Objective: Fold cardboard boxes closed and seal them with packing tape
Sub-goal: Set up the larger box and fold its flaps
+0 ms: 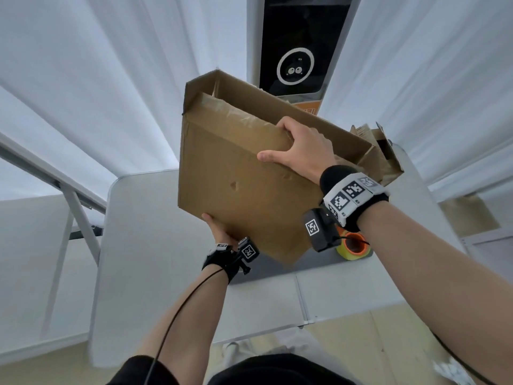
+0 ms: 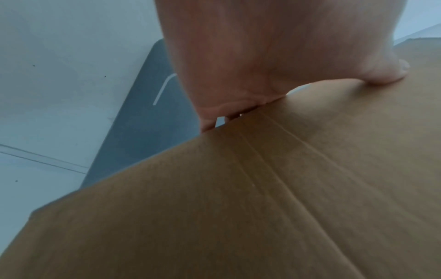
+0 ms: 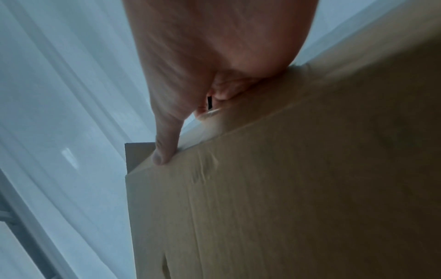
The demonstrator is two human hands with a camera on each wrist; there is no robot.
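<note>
Cardboard box [image 1: 238,173] — gripped between both hands

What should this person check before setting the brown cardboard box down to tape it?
1. Right hand grips the top edge of the brown cardboard box: ok.
2. Left hand holds the box's lower edge: ok.
3. Box flaps folded closed: not ok, the far end stands open.
4. Orange and yellow tape roll on the white folding table, within reach: ok.
5. Landing spot under the box free: cannot tell, the box hides it.
6. Other crumpled cardboard behind the box, out of the way: cannot tell.
</note>
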